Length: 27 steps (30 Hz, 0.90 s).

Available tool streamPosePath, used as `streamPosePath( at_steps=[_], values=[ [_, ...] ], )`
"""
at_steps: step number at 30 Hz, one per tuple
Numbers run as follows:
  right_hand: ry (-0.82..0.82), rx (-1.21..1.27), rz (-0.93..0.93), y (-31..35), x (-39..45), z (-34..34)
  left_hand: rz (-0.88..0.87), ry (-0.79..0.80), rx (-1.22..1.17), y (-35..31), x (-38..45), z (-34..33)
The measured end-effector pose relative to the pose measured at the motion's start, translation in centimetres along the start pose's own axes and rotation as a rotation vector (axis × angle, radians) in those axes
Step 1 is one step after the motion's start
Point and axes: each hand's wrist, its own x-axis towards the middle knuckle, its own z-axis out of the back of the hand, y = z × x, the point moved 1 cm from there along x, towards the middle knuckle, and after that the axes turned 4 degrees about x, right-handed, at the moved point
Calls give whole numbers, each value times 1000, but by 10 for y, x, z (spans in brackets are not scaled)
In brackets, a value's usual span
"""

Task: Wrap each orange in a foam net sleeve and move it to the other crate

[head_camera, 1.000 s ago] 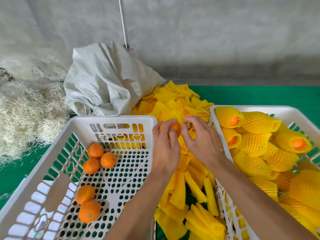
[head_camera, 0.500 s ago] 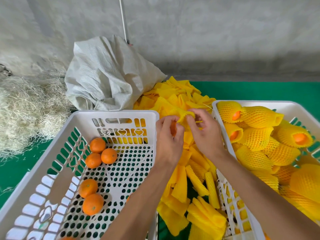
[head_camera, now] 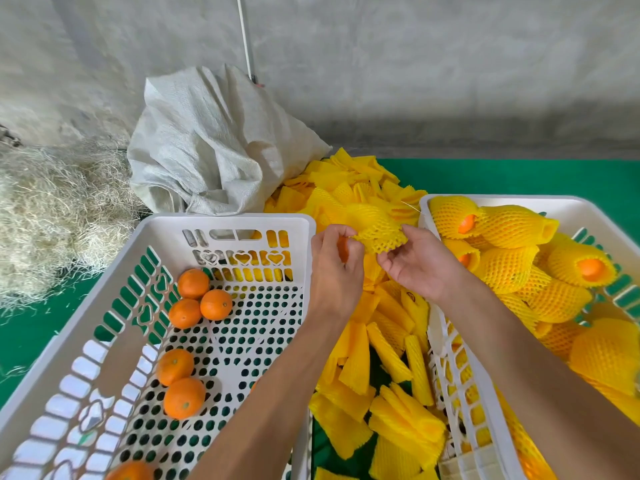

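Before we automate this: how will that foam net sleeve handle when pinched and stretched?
Likely floppy: the foam net sleeve sags between both hands. Probably stretchy, since sleeves in the right crate bulge round oranges. Looks light and open-meshed, so it may snag.

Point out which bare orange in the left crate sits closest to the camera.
The orange cut off by the bottom edge of the picture, near the left crate's front. The other five bare ones lie farther back.

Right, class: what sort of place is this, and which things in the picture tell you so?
Probably a small fruit-packing spot, perhaps a shed floor. Clues: the left crate of bare oranges, the right crate of sleeved ones, a heap of foam net sleeves between them, and a woven sack by a bare wall.
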Motion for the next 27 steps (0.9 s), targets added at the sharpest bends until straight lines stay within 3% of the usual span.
streamPosePath(
  at_steps=[3,8,12,14,17,22,25,27],
  values=[
    [-49,127,-31,3,-3,1,33,16,-28,1,3,-1],
    [-164,-973,503,-5,-2,6,93,48,35,-1,0,-2],
    [-83,-1179,784,-15,-2,9,129,81,46,-8,-3,-2],
    [-28,-1156,794,-18,-3,7,100,62,82,-8,-5,-2],
    [2,-957,647,-14,-3,6,101,59,88,-3,-4,-1],
    [8,-257,214,-6,2,3,72,55,122,-8,-1,0],
    [-66,-156,50,-6,-2,1,137,70,138,-8,-1,1],
    [-120,-188,-14,-7,-4,1,243,99,23,-10,0,2]
  ],
)
